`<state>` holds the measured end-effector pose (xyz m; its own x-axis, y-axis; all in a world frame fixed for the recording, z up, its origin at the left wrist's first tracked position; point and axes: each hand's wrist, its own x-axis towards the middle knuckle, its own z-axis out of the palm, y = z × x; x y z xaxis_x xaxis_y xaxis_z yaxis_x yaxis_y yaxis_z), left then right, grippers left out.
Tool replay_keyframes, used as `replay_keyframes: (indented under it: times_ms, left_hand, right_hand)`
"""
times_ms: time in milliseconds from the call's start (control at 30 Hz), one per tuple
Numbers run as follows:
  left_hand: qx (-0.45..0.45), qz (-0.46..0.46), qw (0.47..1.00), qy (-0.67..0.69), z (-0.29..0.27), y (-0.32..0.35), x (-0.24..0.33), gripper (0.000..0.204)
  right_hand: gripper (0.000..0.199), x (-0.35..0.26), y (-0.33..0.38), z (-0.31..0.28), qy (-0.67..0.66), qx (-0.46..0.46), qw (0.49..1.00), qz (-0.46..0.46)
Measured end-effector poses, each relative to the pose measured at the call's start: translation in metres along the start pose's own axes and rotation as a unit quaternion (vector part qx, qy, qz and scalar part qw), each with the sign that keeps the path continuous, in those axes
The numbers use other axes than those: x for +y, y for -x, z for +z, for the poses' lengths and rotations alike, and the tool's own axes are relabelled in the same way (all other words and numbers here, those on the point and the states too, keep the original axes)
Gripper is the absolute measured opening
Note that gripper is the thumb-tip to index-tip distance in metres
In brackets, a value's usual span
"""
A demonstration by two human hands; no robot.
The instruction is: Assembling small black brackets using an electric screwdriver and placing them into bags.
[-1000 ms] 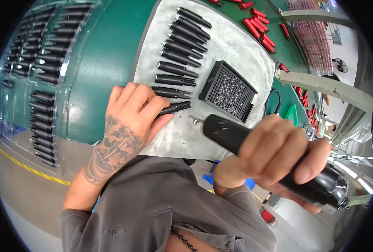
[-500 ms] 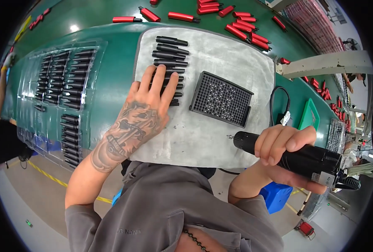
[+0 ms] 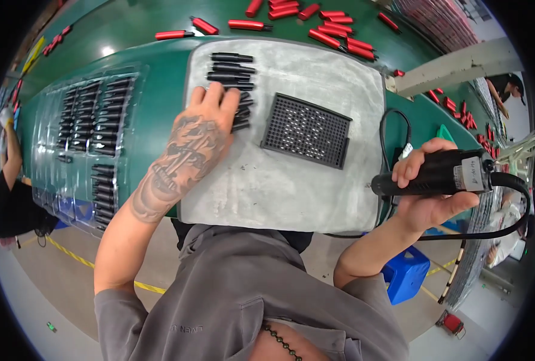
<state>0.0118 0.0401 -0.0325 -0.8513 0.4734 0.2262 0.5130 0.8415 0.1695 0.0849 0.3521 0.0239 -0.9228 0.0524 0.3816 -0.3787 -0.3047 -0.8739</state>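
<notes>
On the left side of the grey mat (image 3: pixel 267 198), my left hand (image 3: pixel 207 117) lies over a column of slim black cylindrical parts (image 3: pixel 231 68). Its fingers are curled down around several of them; those under the palm are hidden, and the ones showing beside it lie slanted. To the right, my right hand (image 3: pixel 421 174) is wrapped around a black electric screwdriver (image 3: pixel 442 171), its tip pointing left and a cable trailing from its rear. Between the hands sits a black perforated tray (image 3: pixel 306 129) with small shiny screws in many holes.
Clear plastic trays (image 3: pixel 45 135) with rows of black parts stand on the green table to the left. Red cylinders (image 3: pixel 249 24) lie scattered beyond the mat. A metal post (image 3: pixel 460 66) rises at the right, and a blue stool (image 3: pixel 407 274) stands below. Other people are at both sides.
My left hand's fingers have curled in, and the parts beside it have turned from level to slanted. My right hand has raised the screwdriver and moved it toward the mat's right edge.
</notes>
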Motion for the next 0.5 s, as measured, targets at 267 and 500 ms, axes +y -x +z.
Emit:
replay_keyframes:
  times_ms: [267, 500]
  left_hand:
    - [-0.011, -0.037, 0.994, 0.098, 0.007, -0.002, 0.0, 0.015]
    - [0.061, -0.123, 0.904, 0.404, -0.033, 0.033, -0.051, 0.034]
  right_hand:
    - [0.082, 0.01, 0.008, -0.005, 0.048, 0.083, 0.993, 0.075]
    - [0.072, 0.015, -0.001, -0.007, 0.081, 0.064, 0.991, 0.088]
